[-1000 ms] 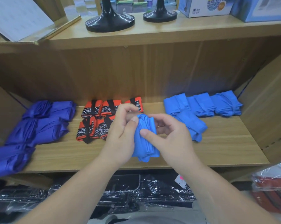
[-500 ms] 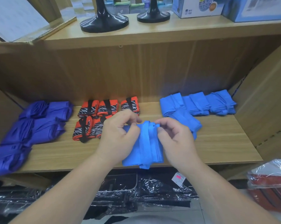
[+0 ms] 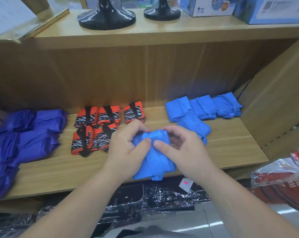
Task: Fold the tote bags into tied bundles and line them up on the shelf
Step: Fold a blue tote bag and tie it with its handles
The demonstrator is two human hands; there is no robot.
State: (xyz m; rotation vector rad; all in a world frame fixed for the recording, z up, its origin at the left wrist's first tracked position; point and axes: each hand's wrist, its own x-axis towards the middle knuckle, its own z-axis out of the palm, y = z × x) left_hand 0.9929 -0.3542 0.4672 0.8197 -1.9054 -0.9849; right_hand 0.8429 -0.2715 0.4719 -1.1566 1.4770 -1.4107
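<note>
Left hand [image 3: 126,148] and right hand [image 3: 184,152] pinch the light-blue folded fabric tote bag [image 3: 155,162], thumbs pressed on its front face.
Wooden shelf compartment [image 3: 59,170] holds purple fabric bundles [image 3: 33,134] at 9 o'clock of the grip, five orange-and-black patterned bundles [image 3: 102,124] at 11 o'clock, and four light-blue tied bundles [image 3: 205,107] at 1 o'clock, three in a rear row and one in front. Compared with half a second earlier, the thumbs have closed from the bag's upper corners to its centre, tips almost touching, and the bag is gathered narrower. Bag lies between both palms, fingers curled behind its top edge; its lower end hangs at 6 o'clock of the thumbs, over the shelf's front edge.
</note>
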